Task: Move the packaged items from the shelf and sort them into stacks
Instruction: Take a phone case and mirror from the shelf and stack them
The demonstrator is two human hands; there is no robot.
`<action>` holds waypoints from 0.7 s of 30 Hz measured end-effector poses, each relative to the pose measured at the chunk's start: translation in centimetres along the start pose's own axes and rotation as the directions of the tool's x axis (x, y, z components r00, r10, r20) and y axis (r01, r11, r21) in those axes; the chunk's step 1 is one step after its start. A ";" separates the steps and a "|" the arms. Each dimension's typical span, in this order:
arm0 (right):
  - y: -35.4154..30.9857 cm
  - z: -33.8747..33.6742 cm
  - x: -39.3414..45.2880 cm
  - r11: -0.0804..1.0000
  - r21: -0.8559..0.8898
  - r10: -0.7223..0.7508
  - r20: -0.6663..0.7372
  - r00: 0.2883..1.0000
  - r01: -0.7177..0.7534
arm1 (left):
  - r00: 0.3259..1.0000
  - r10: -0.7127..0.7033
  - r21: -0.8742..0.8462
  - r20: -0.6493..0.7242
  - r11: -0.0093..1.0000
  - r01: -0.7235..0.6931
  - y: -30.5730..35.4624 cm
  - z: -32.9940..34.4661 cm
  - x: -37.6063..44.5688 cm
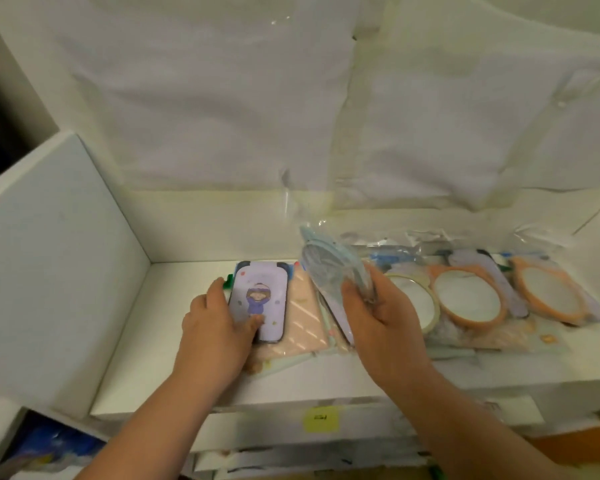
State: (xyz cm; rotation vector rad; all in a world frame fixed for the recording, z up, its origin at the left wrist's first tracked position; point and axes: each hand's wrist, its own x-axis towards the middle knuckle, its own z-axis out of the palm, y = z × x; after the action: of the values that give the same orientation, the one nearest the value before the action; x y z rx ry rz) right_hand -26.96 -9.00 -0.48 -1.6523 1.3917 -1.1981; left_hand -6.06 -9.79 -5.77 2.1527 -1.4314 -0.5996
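Lifting a blue packet [333, 271], the right hand [378, 317] pinches its slippery wrap, which may slide free; left hand [215, 323] grips the purple phone case [258, 301] near the shelf [125, 375] left wall.

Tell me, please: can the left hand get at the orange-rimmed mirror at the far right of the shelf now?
Probably not. The left hand holds the purple phone case at the shelf's left end, and the right hand, gripping a blue packaged item, is between it and the orange-rimmed mirror.
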 end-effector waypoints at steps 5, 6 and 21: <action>0.0 -0.7 -0.4 0.969 0.203 0.155 -0.052 0.987 -0.141 | 0.987 -0.070 -0.075 0.147 0.994 0.082 -0.7 -2.1 1.3; 0.1 -0.9 -0.5 0.958 0.235 0.185 -0.064 0.981 -0.165 | 0.979 -0.099 -0.120 0.179 0.985 0.121 -0.9 -2.4 1.4; 0.2 -10.7 -3.2 0.532 0.813 0.487 -0.064 0.871 -0.237 | 0.973 0.006 -0.761 0.231 0.624 0.177 8.0 -2.7 -5.4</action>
State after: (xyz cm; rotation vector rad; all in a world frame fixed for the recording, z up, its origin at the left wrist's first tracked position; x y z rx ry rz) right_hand -37.00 -5.17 2.46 -0.5249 1.0263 -1.5165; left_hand -12.11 -7.06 1.72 1.4633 -0.8795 -1.2555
